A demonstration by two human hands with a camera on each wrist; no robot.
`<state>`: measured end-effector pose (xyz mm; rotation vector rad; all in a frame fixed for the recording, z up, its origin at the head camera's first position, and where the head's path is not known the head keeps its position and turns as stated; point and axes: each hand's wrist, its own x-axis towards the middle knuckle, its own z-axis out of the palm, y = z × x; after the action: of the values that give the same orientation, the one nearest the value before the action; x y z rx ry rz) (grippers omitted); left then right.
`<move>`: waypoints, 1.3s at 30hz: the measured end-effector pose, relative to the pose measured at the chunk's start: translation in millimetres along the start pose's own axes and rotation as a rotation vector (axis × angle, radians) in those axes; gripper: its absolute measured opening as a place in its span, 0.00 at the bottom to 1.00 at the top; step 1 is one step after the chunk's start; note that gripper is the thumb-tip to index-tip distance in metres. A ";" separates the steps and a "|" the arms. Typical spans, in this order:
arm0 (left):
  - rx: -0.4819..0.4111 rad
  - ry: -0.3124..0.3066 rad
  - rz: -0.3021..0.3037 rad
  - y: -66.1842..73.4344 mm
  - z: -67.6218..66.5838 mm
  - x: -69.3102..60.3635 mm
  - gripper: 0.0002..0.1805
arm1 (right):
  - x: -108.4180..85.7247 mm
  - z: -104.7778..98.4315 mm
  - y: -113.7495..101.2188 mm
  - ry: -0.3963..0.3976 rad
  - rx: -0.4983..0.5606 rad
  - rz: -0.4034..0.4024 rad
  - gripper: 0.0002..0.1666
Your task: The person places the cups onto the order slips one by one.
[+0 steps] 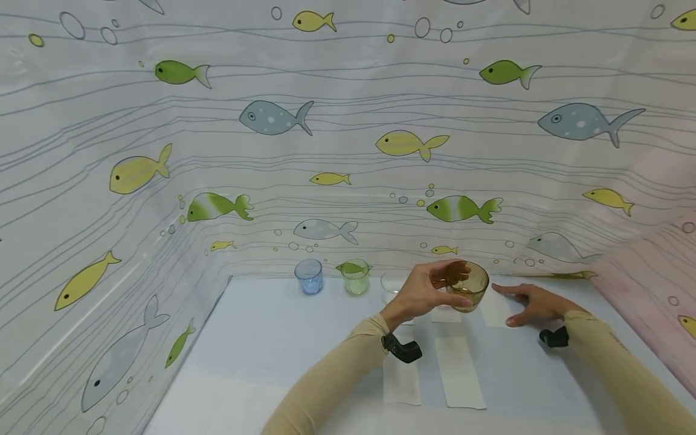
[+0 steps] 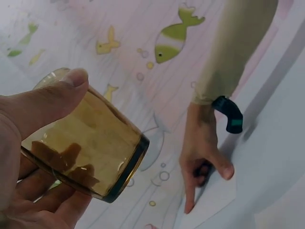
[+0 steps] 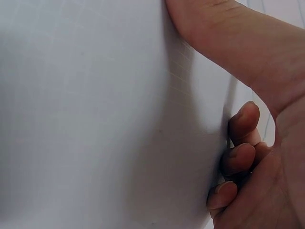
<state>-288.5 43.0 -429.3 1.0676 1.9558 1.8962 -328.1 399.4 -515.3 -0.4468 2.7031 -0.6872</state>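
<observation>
My left hand (image 1: 418, 293) grips an amber glass (image 1: 474, 287) above the table, tilted. In the left wrist view the thumb of that hand (image 2: 33, 112) lies across one side of the glass (image 2: 102, 138), the fingers round the other. My right hand (image 1: 535, 304) is at a white strip (image 1: 493, 311) on the table, right of the glass. Its index finger and thumb are extended over the strip's end and right edge, the other fingers bent under, as the left wrist view also shows (image 2: 200, 143). The right wrist view has this hand (image 3: 293, 129) close against a pale surface.
Along the back of the table (image 1: 261, 338) stand a blue glass (image 1: 309, 278), a green glass (image 1: 356, 279) and a clear glass (image 1: 390, 289), partly behind the left hand. Two long white strips (image 1: 401, 380) (image 1: 461, 374) lie in front. A fish-patterned curtain (image 1: 326, 199) surrounds the table.
</observation>
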 end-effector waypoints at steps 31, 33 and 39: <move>0.168 -0.015 -0.098 -61.4 64.5 52.4 0.38 | 4.6 -0.1 3.9 -0.001 0.072 0.034 0.62; 0.178 -0.007 -0.093 -65.4 66.1 54.6 0.38 | 4.2 -0.7 3.1 0.004 0.062 0.045 0.62; 0.225 0.047 -0.138 -76.2 71.4 57.6 0.38 | 2.3 -0.7 1.0 0.015 0.055 0.070 0.60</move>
<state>-312.2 141.4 -492.3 0.9219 2.2493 1.6757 -330.7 399.7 -515.8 -0.3327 2.6923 -0.7467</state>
